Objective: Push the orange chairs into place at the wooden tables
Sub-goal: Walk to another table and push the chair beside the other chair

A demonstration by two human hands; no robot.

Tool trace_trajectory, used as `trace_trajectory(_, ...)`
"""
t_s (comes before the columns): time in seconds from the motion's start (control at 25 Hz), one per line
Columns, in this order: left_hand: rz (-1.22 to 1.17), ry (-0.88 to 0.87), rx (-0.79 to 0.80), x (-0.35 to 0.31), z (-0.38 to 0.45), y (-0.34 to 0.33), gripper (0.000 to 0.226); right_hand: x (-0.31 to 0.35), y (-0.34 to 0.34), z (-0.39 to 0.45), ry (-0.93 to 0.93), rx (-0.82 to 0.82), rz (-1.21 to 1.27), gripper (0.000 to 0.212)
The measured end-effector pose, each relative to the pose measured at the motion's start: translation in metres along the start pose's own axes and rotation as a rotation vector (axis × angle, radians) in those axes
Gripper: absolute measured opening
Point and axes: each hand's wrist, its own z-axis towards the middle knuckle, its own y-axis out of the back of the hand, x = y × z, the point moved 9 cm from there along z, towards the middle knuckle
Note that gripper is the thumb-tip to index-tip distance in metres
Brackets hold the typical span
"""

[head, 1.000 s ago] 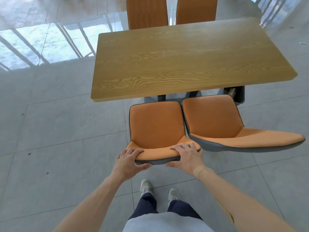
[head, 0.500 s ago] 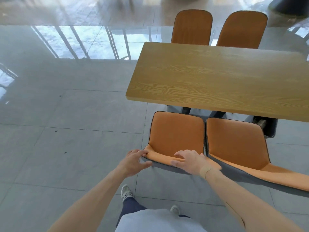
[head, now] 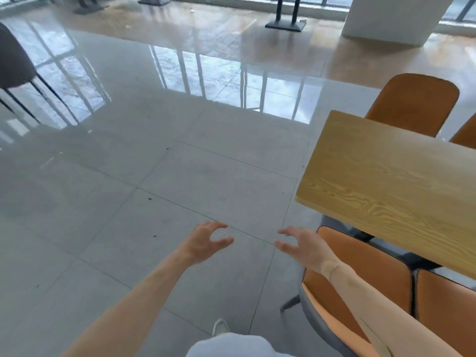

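Observation:
The wooden table (head: 391,181) fills the right side of the head view. Two orange chairs sit tucked at its near edge: one (head: 373,274) under my right forearm, another (head: 445,305) at the lower right. Two more orange chairs (head: 412,104) stand at the table's far side. My left hand (head: 206,242) hovers over bare floor with fingers curled apart, holding nothing. My right hand (head: 301,244) is also free and spread, just left of the near chair's backrest.
Glossy grey floor tiles (head: 154,191) stretch to the left and ahead. A dark chair (head: 15,60) on thin legs stands at the far left. Black table bases (head: 286,21) and a white pillar (head: 391,19) are at the back.
Both hands have let go of the near orange chair's backrest and lifted away to the left. The view has swung left, leaving table and chairs at the right.

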Motion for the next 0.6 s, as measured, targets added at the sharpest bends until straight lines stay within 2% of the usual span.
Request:
trace_trajectory(0.24,-0.004,-0.057,-0.088,0.015,0.075,0.104,0.05,0.078,0.039,0.089,0.087,-0.109,-0.046,0.05)
trace_trajectory(0.6,0.047,-0.197,-0.093,-0.047,0.241,0.179,0.052,0.076,0.147,0.223,0.095,-0.246,-0.024,0.051)
